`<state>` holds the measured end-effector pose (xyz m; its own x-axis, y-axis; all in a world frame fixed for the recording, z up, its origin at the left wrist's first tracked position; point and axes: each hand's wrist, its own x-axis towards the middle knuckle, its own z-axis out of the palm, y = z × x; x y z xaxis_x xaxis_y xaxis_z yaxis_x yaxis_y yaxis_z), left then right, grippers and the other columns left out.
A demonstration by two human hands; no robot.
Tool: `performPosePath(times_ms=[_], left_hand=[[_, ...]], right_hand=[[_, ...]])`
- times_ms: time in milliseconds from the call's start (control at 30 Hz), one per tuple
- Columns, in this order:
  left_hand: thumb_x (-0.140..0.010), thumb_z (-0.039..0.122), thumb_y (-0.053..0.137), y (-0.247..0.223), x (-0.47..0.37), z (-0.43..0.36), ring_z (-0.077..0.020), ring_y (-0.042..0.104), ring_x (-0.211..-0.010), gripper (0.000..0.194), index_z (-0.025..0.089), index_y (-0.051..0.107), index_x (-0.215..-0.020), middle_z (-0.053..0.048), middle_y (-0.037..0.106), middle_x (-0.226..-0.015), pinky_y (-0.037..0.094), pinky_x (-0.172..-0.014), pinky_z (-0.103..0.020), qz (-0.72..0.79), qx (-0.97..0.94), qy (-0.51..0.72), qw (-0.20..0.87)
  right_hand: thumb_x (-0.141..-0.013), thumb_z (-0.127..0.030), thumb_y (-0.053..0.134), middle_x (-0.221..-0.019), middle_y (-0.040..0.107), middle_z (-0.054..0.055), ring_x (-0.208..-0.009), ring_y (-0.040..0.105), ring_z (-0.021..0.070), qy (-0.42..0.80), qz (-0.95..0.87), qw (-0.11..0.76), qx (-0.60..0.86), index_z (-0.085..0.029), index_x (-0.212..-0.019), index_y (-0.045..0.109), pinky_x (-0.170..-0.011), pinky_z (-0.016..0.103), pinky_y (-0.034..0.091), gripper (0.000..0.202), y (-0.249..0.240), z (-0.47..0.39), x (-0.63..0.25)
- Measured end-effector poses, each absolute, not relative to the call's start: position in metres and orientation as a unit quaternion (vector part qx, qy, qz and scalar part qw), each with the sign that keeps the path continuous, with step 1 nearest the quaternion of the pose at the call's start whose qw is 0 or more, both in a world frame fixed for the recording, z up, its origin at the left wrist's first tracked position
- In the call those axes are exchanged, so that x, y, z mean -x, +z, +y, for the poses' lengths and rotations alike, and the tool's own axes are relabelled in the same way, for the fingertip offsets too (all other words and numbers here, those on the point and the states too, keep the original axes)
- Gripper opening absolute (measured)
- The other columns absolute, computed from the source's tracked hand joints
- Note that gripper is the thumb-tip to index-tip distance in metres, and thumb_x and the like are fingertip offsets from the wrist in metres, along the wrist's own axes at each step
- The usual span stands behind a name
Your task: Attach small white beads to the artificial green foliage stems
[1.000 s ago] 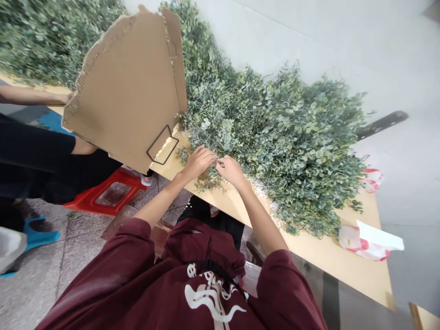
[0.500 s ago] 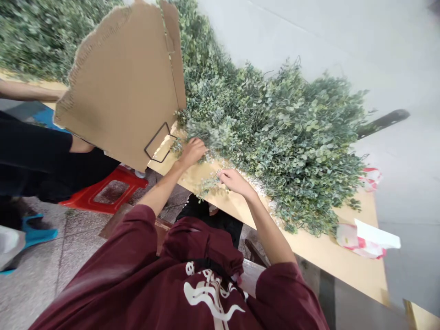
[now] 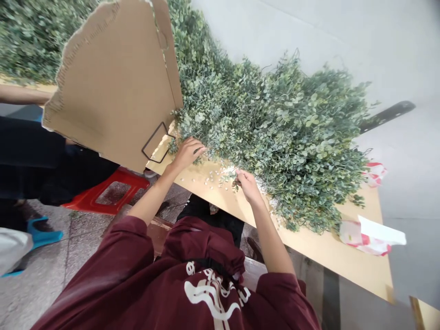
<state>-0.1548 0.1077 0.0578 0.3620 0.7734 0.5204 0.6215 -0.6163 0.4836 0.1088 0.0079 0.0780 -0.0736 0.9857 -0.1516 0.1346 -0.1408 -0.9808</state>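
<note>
In the head view, the left hand [image 3: 188,151] is half curled at the edge of the big leafy pile [image 3: 292,137] on the table [image 3: 360,261]; I can't tell if it holds anything. The right hand [image 3: 246,184] seems to pinch a small green sprig [image 3: 235,187]. The leaves look tangled, so a hard tug could drag out lots. A bump could roll the little white bits [image 3: 211,174] off the edge.

Torn brown cardboard sheet [image 3: 113,82] hides co-worker's hand; right hand [image 3: 247,185] partly covers green leafy sprig [image 3: 235,186]; white specks [image 3: 227,170] too small to identify.
</note>
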Motion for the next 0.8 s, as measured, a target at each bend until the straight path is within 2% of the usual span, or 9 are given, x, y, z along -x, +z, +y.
performPosePath(times_ms=[67, 333, 433, 533, 600, 667, 733, 800], left_hand=[[-0.095, 0.037, 0.046, 0.06, 0.157, 0.102, -0.0193, 0.058, -0.096, 0.029, 0.019, 0.068, -0.097, -0.007, 0.069, -0.099, 0.038, -0.103, -0.039, 0.428, -0.813, 0.381, 0.104], [-0.096, 0.03, 0.044, 0.064, 0.141, 0.061, -0.0216, 0.057, -0.108, 0.027, 0.022, 0.067, -0.108, -0.008, 0.067, -0.108, 0.046, -0.099, -0.041, 0.457, -0.765, 0.439, 0.119], [-0.095, 0.034, 0.048, 0.07, 0.116, 0.028, -0.022, 0.057, -0.113, 0.031, 0.022, 0.063, -0.119, -0.009, 0.065, -0.117, 0.045, -0.103, -0.04, 0.418, -0.781, 0.414, 0.207], [-0.089, 0.041, 0.056, 0.07, 0.088, -0.006, -0.0237, 0.052, -0.125, 0.052, 0.022, 0.048, -0.137, -0.01, 0.054, -0.137, 0.042, -0.107, -0.037, 0.386, -0.774, 0.345, 0.366], [-0.087, 0.041, 0.06, 0.064, 0.072, -0.022, -0.0234, 0.055, -0.12, 0.056, 0.022, 0.047, -0.138, -0.009, 0.057, -0.133, 0.045, -0.104, -0.035, 0.383, -0.727, 0.342, 0.456], [-0.088, 0.042, 0.057, 0.056, 0.063, -0.031, -0.0204, 0.064, -0.102, 0.047, 0.02, 0.054, -0.13, -0.008, 0.065, -0.117, 0.052, -0.09, -0.031, 0.398, -0.657, 0.358, 0.531], [-0.09, 0.044, 0.054, 0.047, 0.059, -0.033, -0.0171, 0.065, -0.082, 0.039, 0.017, 0.063, -0.117, -0.006, 0.07, -0.097, 0.054, -0.076, -0.028, 0.413, -0.603, 0.378, 0.568], [-0.089, 0.045, 0.055, 0.043, 0.06, -0.031, -0.0155, 0.063, -0.076, 0.035, 0.016, 0.068, -0.104, -0.005, 0.069, -0.088, 0.052, -0.072, -0.026, 0.429, -0.569, 0.406, 0.573]], right_hand=[[-0.079, -0.061, 0.058, -0.062, 0.043, -0.003, -0.055, 0.053, 0.013, 0.536, -0.486, 0.417, 0.55, -0.022, -0.06, 0.047, -0.057, 0.028, 0.049, 0.045, 0.07, 0.005, -0.113], [-0.077, -0.057, 0.063, -0.061, 0.042, -0.003, -0.05, 0.047, 0.0126, 0.562, -0.425, 0.439, 0.557, -0.022, -0.06, 0.048, -0.054, 0.029, 0.046, 0.042, 0.051, -0.013, -0.12], [-0.077, -0.057, 0.062, -0.06, 0.044, -0.003, -0.051, 0.046, 0.0129, 0.555, -0.427, 0.437, 0.565, -0.022, -0.06, 0.047, -0.053, 0.027, 0.043, 0.042, 0.051, -0.021, -0.115], [-0.08, -0.054, 0.059, -0.058, 0.044, -0.003, -0.052, 0.043, 0.0123, 0.53, -0.45, 0.439, 0.568, -0.021, -0.06, 0.046, -0.053, 0.025, 0.039, 0.041, 0.052, -0.027, -0.112], [-0.083, -0.052, 0.056, -0.058, 0.043, -0.004, -0.053, 0.041, 0.012, 0.507, -0.47, 0.441, 0.572, -0.021, -0.06, 0.046, -0.053, 0.025, 0.036, 0.041, 0.052, -0.03, -0.112], [-0.086, -0.051, 0.053, -0.058, 0.042, -0.004, -0.054, 0.04, 0.0121, 0.483, -0.488, 0.441, 0.578, -0.021, -0.06, 0.047, -0.053, 0.025, 0.034, 0.041, 0.053, -0.033, -0.115], [-0.087, -0.051, 0.052, -0.059, 0.043, -0.003, -0.056, 0.042, 0.0128, 0.466, -0.503, 0.432, 0.586, -0.02, -0.06, 0.048, -0.055, 0.025, 0.034, 0.041, 0.054, -0.036, -0.12], [-0.087, -0.051, 0.051, -0.06, 0.045, -0.002, -0.058, 0.044, 0.0135, 0.465, -0.513, 0.418, 0.588, -0.02, -0.06, 0.049, -0.056, 0.025, 0.036, 0.041, 0.056, -0.04, -0.124]])
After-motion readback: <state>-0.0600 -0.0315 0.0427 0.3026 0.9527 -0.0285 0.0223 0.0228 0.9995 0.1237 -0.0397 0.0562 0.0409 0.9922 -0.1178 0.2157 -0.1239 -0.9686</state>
